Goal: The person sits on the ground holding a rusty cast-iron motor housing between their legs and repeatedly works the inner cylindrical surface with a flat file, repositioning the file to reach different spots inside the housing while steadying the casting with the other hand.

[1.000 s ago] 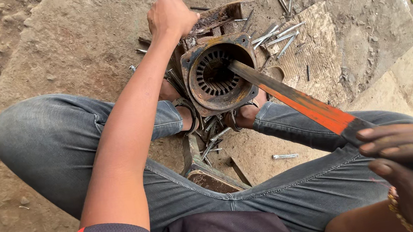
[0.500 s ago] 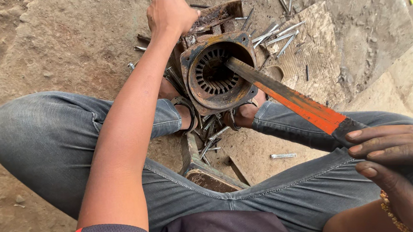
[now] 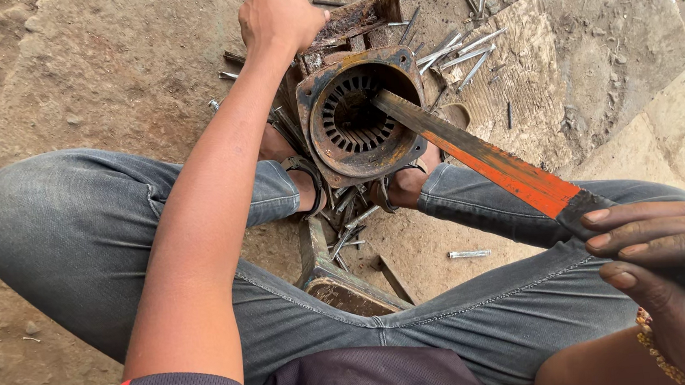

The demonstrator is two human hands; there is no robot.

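A rusty round motor housing (image 3: 361,118) with slotted inner ring stands between my feet on the dirt. My right hand (image 3: 666,261) grips the end of a long flat bar (image 3: 487,161), orange near the handle, whose far tip rests inside the housing's opening. My left hand (image 3: 280,14) is stretched out beyond the housing, closed on a rusty metal piece (image 3: 353,20) behind it. My knees in grey jeans spread to either side.
Several metal rods and bolts (image 3: 461,45) lie scattered beyond the housing. A loose bolt (image 3: 469,253) lies by my right leg. A rusty angle piece (image 3: 342,286) sits between my legs. A flat board (image 3: 521,81) lies at the right.
The view has shifted a little; my right hand and the bar's handle have drawn slightly closer and lower. The left hand stays on the metal piece.
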